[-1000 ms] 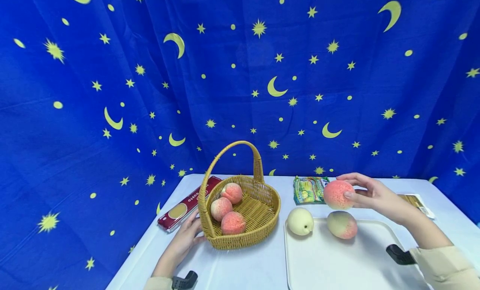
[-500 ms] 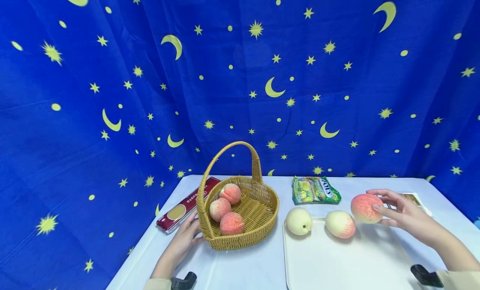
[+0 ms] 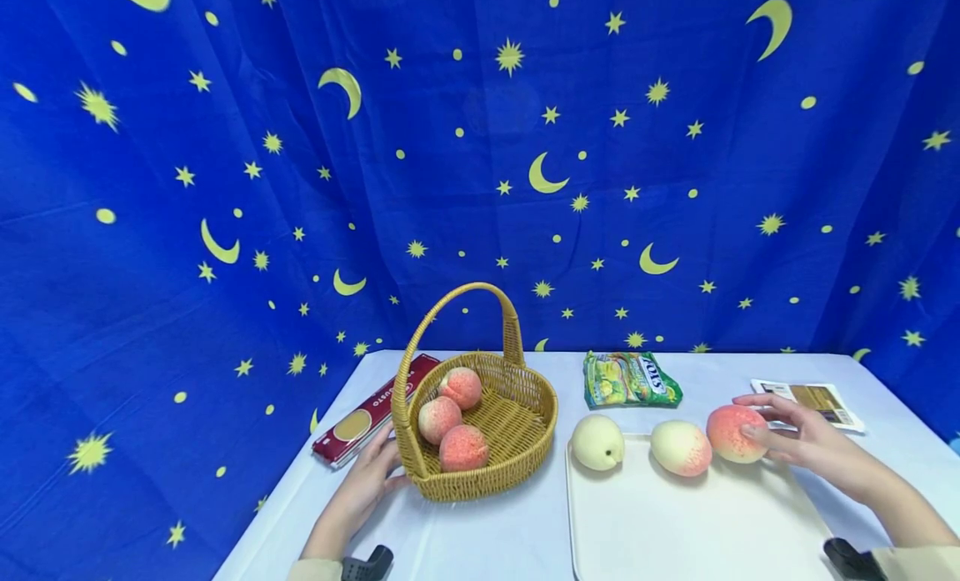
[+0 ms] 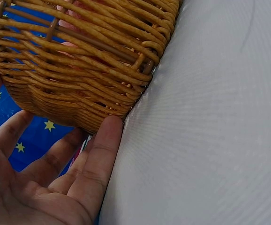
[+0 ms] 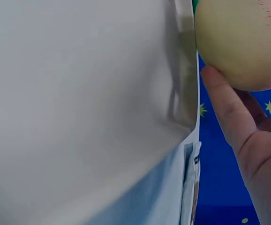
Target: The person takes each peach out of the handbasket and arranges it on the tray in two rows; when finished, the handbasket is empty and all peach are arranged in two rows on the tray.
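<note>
My right hand (image 3: pixel 817 448) grips a pink-red peach (image 3: pixel 729 433) low at the far right of the white tray (image 3: pixel 690 539). In the right wrist view the fruit's pale yellow underside (image 5: pixel 241 42) faces the camera, with a fingertip against it. Beside it on the tray lie a pale peach with a red blush (image 3: pixel 678 448) and a creamy, pear-like fruit (image 3: pixel 596 442). My left hand (image 3: pixel 362 481) touches the wicker basket (image 3: pixel 480 487) with extended fingers. In the left wrist view, fingertips meet the basket's lower wall (image 4: pixel 98 89). Three peaches (image 3: pixel 463 448) sit inside the basket.
A dark red package (image 3: pixel 360 423) lies behind the basket's left side. At the back are a green candy bag (image 3: pixel 630 381) and a flat brown-and-white packet (image 3: pixel 821 402). The basket's tall handle (image 3: pixel 480 287) arches above it. A blue star-patterned cloth (image 3: pixel 480 189) hangs behind the table.
My right hand has carried its peach to the right, past the blushed one, and lowered it toward the tray's far right corner. My left hand stays at the basket.
</note>
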{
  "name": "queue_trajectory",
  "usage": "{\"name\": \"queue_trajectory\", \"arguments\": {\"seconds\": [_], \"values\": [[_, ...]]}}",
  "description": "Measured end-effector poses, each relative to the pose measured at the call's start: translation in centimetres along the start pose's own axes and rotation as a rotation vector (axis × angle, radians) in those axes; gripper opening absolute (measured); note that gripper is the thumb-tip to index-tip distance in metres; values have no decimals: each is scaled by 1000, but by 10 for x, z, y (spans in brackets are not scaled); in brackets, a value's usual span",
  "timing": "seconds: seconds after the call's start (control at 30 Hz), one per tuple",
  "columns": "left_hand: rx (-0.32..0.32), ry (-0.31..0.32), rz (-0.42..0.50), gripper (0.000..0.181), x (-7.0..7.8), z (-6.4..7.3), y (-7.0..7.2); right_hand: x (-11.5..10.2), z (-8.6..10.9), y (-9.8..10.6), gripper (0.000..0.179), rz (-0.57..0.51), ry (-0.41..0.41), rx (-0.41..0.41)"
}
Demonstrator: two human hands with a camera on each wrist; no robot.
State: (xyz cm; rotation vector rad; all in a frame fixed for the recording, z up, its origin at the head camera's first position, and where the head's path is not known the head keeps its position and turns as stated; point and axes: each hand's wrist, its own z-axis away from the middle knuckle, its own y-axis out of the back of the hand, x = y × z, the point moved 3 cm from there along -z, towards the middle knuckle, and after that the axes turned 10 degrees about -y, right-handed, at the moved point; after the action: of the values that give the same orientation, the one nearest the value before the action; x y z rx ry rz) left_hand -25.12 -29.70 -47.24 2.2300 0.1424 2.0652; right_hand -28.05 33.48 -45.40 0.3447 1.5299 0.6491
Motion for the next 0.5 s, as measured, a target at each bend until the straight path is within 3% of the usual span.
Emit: {"name": "queue_trajectory", "arguments": {"seconds": [0.27, 0.5], "values": [[-4, 2, -6, 72, -1, 0, 0, -4, -2, -4, 46, 69, 42, -11], [-2, 5, -2, 73, -2, 0, 1, -6, 0, -3, 51, 84, -32, -92]]}}
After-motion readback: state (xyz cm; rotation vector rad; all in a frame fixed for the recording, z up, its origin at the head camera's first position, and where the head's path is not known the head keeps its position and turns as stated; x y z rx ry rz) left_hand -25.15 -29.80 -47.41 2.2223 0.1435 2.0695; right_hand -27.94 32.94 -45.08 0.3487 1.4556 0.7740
